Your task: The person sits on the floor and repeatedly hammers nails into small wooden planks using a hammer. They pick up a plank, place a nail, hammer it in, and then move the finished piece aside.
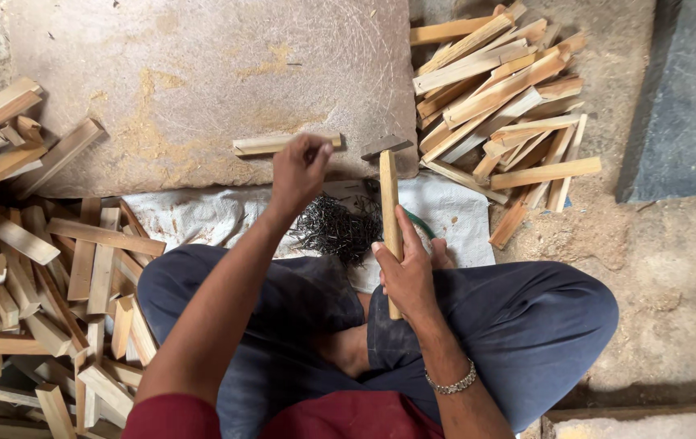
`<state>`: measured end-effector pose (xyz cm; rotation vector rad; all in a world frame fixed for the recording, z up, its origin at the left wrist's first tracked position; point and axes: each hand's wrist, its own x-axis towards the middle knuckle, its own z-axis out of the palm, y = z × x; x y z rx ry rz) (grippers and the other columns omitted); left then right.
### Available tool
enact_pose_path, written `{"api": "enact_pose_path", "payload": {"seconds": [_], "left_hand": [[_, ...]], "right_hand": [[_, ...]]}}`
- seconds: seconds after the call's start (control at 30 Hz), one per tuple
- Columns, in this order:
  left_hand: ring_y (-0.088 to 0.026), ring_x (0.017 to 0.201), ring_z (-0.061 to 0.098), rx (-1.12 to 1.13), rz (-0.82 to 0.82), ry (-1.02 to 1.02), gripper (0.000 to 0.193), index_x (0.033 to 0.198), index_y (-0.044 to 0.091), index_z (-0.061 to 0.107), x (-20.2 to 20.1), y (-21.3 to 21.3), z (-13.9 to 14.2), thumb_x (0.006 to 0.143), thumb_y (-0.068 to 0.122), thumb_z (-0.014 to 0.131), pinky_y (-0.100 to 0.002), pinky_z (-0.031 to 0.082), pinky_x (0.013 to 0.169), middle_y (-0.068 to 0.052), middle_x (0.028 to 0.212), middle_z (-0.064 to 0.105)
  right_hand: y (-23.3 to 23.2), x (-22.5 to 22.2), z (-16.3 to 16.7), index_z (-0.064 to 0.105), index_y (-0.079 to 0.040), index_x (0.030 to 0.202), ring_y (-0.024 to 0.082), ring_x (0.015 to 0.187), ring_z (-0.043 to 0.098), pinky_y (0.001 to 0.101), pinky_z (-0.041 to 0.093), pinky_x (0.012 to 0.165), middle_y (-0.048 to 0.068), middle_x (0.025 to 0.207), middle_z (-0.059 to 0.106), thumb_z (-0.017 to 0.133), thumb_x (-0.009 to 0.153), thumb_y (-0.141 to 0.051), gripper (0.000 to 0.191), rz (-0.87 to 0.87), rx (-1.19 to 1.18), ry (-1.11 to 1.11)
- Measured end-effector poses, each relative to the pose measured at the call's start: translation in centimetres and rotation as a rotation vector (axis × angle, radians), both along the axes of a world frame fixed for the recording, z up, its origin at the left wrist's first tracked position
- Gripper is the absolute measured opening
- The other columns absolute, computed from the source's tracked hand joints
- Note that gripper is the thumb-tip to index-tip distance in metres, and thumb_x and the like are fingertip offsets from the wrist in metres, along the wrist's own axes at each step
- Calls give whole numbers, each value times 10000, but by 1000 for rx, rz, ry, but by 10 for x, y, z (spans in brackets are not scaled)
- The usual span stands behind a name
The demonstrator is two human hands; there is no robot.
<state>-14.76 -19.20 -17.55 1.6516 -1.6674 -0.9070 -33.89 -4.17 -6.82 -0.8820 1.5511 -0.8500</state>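
We sit cross-legged with a hammer and a stick of wood.

Our right hand (406, 272) grips the hammer (389, 203) by its wooden handle. Our left hand (299, 167) pinches closed on the stick (271, 145) at the near edge of the stone slab (201, 73). Nails (336, 230) lie on the white cloth (193, 215) between them. Piles of wood (31, 260) sit on both sides.

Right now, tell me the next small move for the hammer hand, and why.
Probably lift the hammer and tap above the strip. The left hand pinches at the strip on the slab, seemingly steadying a nail too small to see; the right hand grips the handle, head resting beside it.
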Motion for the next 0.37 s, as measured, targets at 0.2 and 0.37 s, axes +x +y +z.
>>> {"api": "enact_pose_path", "payload": {"seconds": [0.2,0.37], "left_hand": [[-187,826,718,-287,-77,28,59,969,70,716,-6,-36,-16,982,123,695,-329,616,746,-85,944,748],[-260,935,766,-341,-65,22,94,1054,104,742,-5,-37,-28,987,82,680,-375,622,857,-87,1028,772]], "right_hand": [[-1,-2,-3,317,-121,1610,34,469,490,208,439,373,-10,730,571,649,915,-61,772,-33,32,-85],[-2,-8,-20,324,-122,1613,36,465,479,208,436,372,-8,716,558,655,920,-57,771,-51,43,-98]]}}
